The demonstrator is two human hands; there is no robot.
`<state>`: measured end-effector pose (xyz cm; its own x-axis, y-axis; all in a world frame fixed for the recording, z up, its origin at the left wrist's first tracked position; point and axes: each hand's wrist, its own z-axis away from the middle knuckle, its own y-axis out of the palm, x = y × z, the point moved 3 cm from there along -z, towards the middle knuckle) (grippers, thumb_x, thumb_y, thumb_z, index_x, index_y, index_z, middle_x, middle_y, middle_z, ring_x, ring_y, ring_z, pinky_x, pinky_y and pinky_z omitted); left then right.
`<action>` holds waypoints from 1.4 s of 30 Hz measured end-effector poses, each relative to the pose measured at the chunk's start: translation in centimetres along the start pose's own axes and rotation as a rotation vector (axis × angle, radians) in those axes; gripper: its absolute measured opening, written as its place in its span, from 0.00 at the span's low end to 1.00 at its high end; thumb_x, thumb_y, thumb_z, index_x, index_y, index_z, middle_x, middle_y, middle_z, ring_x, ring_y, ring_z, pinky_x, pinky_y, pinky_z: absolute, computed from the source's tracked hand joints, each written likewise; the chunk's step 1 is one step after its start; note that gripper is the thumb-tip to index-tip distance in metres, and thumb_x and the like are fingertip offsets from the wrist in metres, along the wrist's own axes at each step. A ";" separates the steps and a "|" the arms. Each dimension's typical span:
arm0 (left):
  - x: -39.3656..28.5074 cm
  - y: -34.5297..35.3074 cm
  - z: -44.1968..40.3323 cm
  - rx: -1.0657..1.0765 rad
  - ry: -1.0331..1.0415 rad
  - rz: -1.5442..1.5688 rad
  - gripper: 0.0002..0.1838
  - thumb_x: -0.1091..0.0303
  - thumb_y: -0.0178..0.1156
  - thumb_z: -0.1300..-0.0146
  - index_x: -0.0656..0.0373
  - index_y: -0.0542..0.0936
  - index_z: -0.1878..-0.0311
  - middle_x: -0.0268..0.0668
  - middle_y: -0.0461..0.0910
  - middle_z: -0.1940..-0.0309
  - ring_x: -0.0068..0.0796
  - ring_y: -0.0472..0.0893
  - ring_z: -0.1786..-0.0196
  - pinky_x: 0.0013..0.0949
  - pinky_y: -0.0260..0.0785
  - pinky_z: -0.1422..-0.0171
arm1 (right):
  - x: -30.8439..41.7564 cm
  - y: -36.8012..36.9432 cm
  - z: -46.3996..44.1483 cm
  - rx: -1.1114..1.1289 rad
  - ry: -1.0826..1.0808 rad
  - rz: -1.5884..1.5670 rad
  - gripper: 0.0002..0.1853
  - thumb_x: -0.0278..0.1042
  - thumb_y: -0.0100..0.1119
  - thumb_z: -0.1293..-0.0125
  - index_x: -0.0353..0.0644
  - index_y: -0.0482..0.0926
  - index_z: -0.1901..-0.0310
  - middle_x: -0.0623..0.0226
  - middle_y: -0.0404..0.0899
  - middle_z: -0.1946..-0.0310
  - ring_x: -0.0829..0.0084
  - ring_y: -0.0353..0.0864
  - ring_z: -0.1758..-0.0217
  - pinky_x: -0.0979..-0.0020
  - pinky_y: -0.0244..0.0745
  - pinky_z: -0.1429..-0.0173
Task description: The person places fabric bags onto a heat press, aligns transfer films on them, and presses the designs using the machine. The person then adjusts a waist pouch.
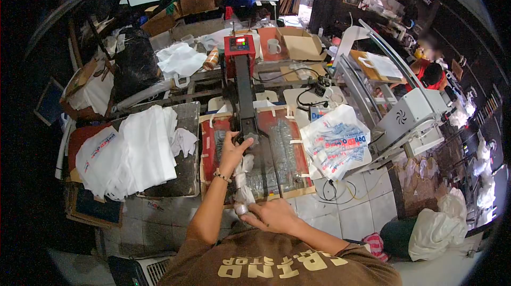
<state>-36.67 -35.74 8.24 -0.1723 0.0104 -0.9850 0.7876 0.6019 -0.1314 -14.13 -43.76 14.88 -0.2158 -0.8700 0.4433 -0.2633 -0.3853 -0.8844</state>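
Observation:
In front of me stands a heat press with a dark arm [244, 92] and a red control box [239, 45] showing lit digits. My left hand [233, 152], with a bracelet at its wrist, closes around the dark knob [250, 138] on the arm, thumb across it; the far fingers are partly hidden. A handle wrapped in white cloth [243, 185] extends from the press toward my body. My right hand [274, 216] is closed at the handle's near end, its fingertips touching it. Beneath the arm lies the plastic-covered press bed [282, 150] with red edges.
White bags [141, 150] are piled on the left board. A stack of printed white bags [336, 142] lies to the right. Beyond it stands a grey machine [407, 118]. Cables [338, 193] loop over the tiled floor. Another person [434, 76] is at the far right.

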 end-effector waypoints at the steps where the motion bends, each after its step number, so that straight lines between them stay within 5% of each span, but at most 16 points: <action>1: 0.1 0.0 0.0 0.000 -0.002 -0.001 0.27 0.59 0.75 0.41 0.63 0.72 0.48 0.31 0.77 0.64 0.19 0.71 0.67 0.28 0.67 0.63 | 0.0 0.0 0.0 0.028 0.007 0.004 0.26 0.60 0.50 0.27 0.43 0.83 0.64 0.54 0.78 0.83 0.49 0.81 0.78 0.53 0.75 0.72; 31: -0.1 -0.1 0.2 -0.003 -0.025 0.023 0.27 0.60 0.75 0.42 0.62 0.73 0.47 0.31 0.77 0.62 0.17 0.72 0.63 0.25 0.68 0.59 | -0.6 0.3 -0.6 0.123 0.009 -0.121 0.28 0.61 0.47 0.26 0.41 0.81 0.64 0.55 0.82 0.73 0.48 0.83 0.71 0.50 0.76 0.67; 42: 0.1 -0.1 0.2 0.063 -0.141 0.075 0.32 0.59 0.75 0.41 0.65 0.71 0.41 0.37 0.77 0.51 0.22 0.74 0.56 0.29 0.70 0.49 | -0.8 0.4 -0.6 0.164 0.019 -0.147 0.28 0.61 0.45 0.25 0.41 0.83 0.57 0.53 0.84 0.72 0.48 0.84 0.70 0.48 0.78 0.64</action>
<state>-36.66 -35.98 8.13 -0.0301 -0.0617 -0.9976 0.8312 0.5527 -0.0593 -14.64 -43.02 14.25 -0.2046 -0.7951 0.5709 -0.1372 -0.5542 -0.8210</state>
